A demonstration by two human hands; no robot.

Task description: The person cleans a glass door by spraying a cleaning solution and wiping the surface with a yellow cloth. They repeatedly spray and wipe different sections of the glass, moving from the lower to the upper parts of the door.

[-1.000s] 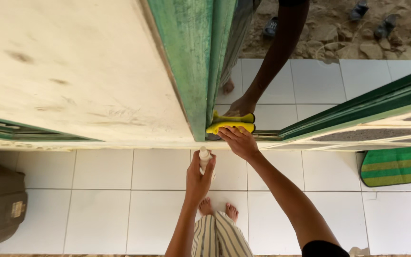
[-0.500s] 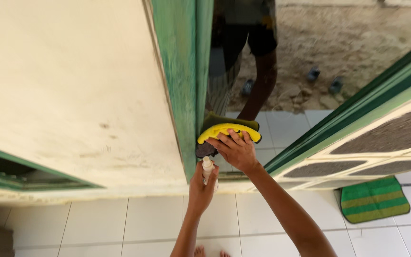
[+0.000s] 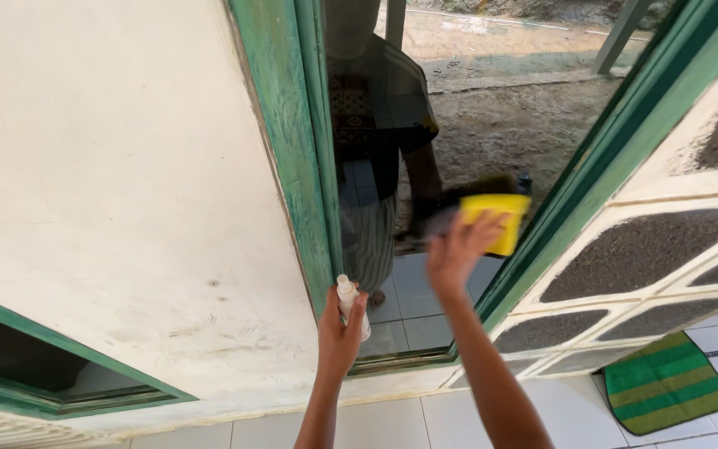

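My right hand presses a yellow sponge against the glass pane of a narrow window, near its right side at mid height. The hand is blurred with motion. My left hand grips a small white bottle upright, close to the pane's lower left corner beside the green frame. The glass reflects a person and the hand with the sponge.
A cream wall fills the left, with another green-framed opening at the lower left. On the right are a green frame post and dark vent panels. White floor tiles and a green striped mat lie below.
The view has tilted upward along the window. My right hand has carried the sponge up and to the right across the glass. My left hand still holds the bottle near the frame.
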